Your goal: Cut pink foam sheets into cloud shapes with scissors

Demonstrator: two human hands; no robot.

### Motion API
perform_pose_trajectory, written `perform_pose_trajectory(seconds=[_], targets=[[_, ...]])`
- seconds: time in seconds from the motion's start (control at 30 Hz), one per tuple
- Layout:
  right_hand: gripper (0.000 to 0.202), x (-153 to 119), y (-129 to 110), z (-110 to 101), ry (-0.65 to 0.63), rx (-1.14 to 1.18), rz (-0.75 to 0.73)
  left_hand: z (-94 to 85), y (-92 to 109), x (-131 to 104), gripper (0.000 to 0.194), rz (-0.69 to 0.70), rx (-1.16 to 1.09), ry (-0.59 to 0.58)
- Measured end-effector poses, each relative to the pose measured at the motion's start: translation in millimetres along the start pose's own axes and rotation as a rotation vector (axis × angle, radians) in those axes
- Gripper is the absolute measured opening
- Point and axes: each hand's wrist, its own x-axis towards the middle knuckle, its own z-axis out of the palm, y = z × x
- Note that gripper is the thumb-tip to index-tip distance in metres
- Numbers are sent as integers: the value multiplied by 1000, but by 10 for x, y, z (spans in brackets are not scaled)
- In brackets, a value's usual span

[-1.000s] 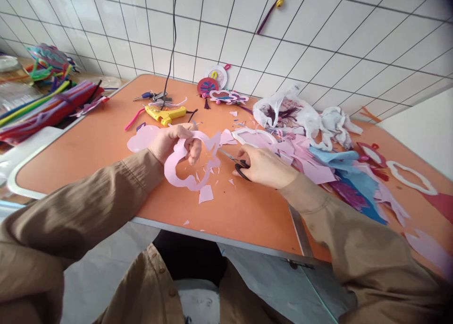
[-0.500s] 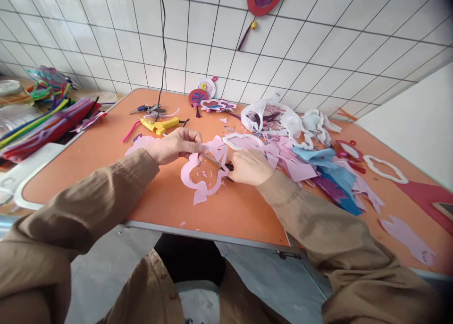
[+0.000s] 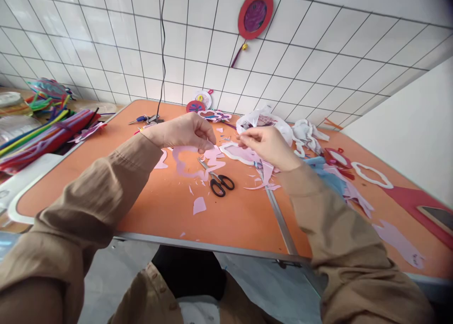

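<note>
The left hand (image 3: pixel 187 130) hangs just above the orange table (image 3: pixel 106 173), fingertips pinched down on the upper edge of a pink paper cutout (image 3: pixel 193 161) that lies flat below it. The right hand (image 3: pixel 267 144), just beside it, is raised with thumb and forefinger pressed together; whether a sliver of paper sits between them is too small to tell. Below and between the two hands lie black-handled scissors (image 3: pixel 219 182), blades resting on the cutout and let go by both hands. The thin cut-out loops could tear if the pinch pulls sideways, and a sleeve could sweep the loose pink scraps (image 3: pixel 199 205) off the near edge. Beyond the right hand sits a crumpled plastic bag (image 3: pixel 264 121). No writing or brand can be read anywhere
</note>
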Motion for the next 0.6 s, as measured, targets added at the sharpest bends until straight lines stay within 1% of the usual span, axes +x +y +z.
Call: perform_pose_trajectory(seconds=[0.03,0.07,0.13,0.2,0.27,0.33,0.4,0.43,0.47,0.5,0.53,0.6], targets=[[29,14,-64,-11,13,170,-17,7,6,5,9,5,13,-17],[27,27,-133,7,-34,306,-39,17,10,6,13,6,22,-20],[24,53,-259,107,-98,412,-58,38,14,0,20,-1,27,12],[25,79,-336,241,-155,450,-27,47,8,-15,26,-8,-9,56],[26,102,-352,347,-156,505,3,31,-23,-35,31,-11,-89,108],[27,118,-328,402,-137,594,23,-16,-93,-59,38,-18,-185,164],[30,127,-289,421,-115,674,36,-84,-205,-91,54,-75,-281,203],[32,128,-268,427,-98,705,44,-119,-272,-111,63,-116,-323,204],[33,127,-247,437,-77,730,57,-151,-341,-134,67,-138,-355,185],[33,124,-227,451,-57,751,73,-175,-409,-161,68,-157,-369,149],[33,118,-206,470,-42,769,88,-190,-470,-189,64,-163,-373,133],[34,96,-164,518,-50,794,117,-186,-561,-244,52,-161,-361,167]])
